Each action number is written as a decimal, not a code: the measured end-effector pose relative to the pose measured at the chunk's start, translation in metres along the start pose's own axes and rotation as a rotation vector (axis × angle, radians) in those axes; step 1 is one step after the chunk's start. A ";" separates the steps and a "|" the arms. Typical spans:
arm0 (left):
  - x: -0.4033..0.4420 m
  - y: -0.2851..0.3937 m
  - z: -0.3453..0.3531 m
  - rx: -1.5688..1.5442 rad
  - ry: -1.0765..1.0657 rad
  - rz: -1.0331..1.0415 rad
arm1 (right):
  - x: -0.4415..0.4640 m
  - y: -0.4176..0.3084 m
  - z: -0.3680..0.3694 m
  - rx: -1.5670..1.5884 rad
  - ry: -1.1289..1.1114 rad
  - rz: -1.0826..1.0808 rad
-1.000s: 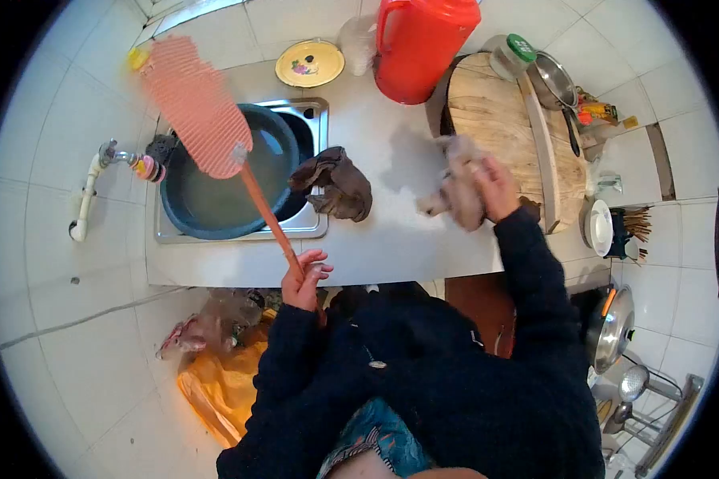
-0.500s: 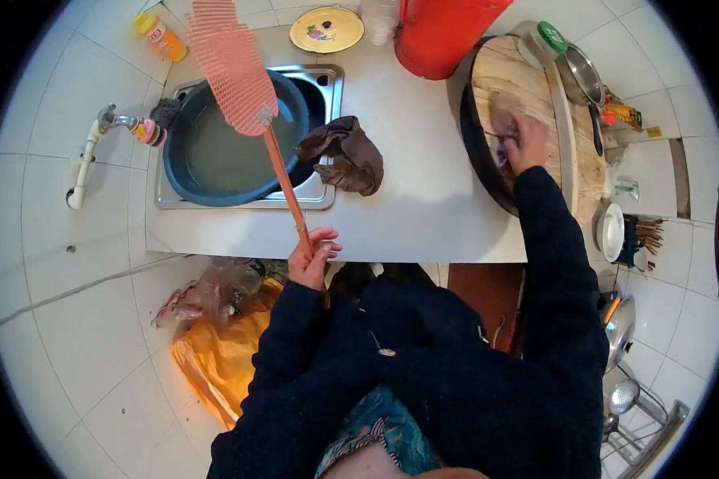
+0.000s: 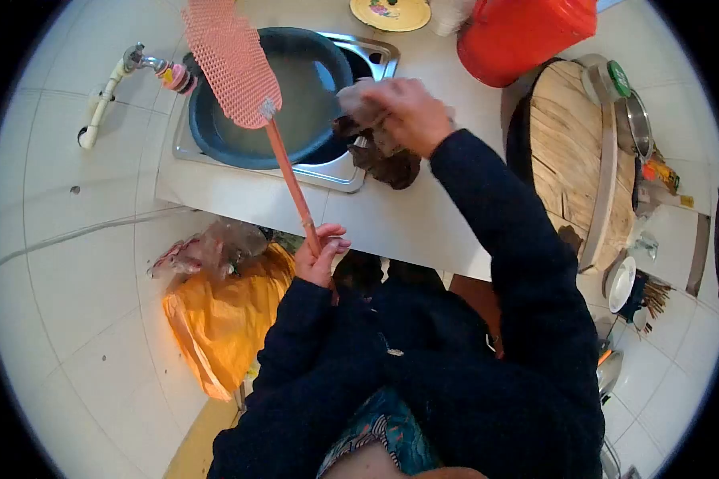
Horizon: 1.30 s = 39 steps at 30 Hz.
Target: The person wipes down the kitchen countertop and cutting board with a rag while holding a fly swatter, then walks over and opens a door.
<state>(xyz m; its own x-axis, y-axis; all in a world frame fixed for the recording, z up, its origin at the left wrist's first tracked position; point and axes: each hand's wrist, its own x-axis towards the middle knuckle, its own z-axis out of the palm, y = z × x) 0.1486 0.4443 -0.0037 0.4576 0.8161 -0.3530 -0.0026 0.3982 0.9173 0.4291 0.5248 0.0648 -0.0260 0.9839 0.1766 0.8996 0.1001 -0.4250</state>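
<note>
Greyish cloth (image 3: 361, 105), bunched and a little blurred, above the right edge of the sink. Right grip (image 3: 411, 112) clenched on it, fingers bent over the fabric, back of the hand uppermost. Directly under, in this view, a dark brown cloth (image 3: 396, 169), crumpled, at the sink's right edge and partly on the tabletop (image 3: 427, 227). Whether the two cloths touch, cannot tell.

Left grip (image 3: 319, 255) near the front edge of the tabletop, closed around the handle of a pink swatter (image 3: 233, 72). Handle slants up and leftward; the meshed head overlaps the basin in view, its tip cut by the frame.

Basin (image 3: 208, 142): dark blue-grey, round, cloudy water inside, seated in the metal sink (image 3: 347, 177). Tap (image 3: 136, 60) on the tiled wall to the left, pinkish piece at its outlet.

Farther back: yellow lid (image 3: 391, 14) with a flower print; right of it a red jug (image 3: 527, 40). On the right, a round wooden board (image 3: 567, 140), jar (image 3: 603, 82) with green cap on its far part, steel pan (image 3: 639, 124) alongside. Nearer the person, a white bowl (image 3: 621, 284) beside chopsticks (image 3: 657, 297).

Below left: orange bag (image 3: 228, 319), clear plastic (image 3: 228, 239) heaped behind.
</note>
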 end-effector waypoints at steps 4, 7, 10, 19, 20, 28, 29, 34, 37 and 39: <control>0.002 0.005 0.006 -0.016 0.037 0.002 | -0.012 0.004 0.051 -0.081 -0.268 -0.063; 0.004 0.004 0.005 -0.003 0.072 0.031 | -0.033 0.036 0.050 -0.052 -0.173 -0.030; 0.008 0.000 0.004 -0.006 0.083 0.009 | -0.034 0.069 0.041 -0.069 -0.011 0.094; 0.003 -0.004 -0.005 0.010 0.051 0.019 | -0.032 0.012 -0.023 0.255 0.222 -0.039; 0.000 0.000 -0.009 0.041 0.071 0.018 | -0.039 -0.003 -0.023 0.204 0.169 -0.137; -0.023 -0.010 -0.035 0.171 0.133 0.142 | -0.120 -0.042 0.099 -0.017 -0.382 -0.199; -0.030 -0.011 -0.037 0.159 0.157 0.114 | -0.120 -0.050 0.102 0.019 -0.390 -0.215; -0.046 -0.012 -0.060 0.077 0.290 0.079 | -0.077 -0.095 0.135 0.084 -0.480 -0.458; -0.055 -0.007 -0.068 0.035 0.397 0.078 | -0.021 -0.129 0.165 0.152 -0.423 -0.496; -0.067 -0.010 -0.077 0.040 0.445 0.032 | 0.016 -0.147 0.193 0.190 -0.385 -0.523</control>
<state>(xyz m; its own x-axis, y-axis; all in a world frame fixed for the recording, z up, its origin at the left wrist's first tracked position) 0.0498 0.4175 -0.0037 0.0306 0.9320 -0.3612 0.0275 0.3604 0.9324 0.2122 0.5540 -0.0408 -0.6219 0.7782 0.0876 0.6353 0.5667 -0.5245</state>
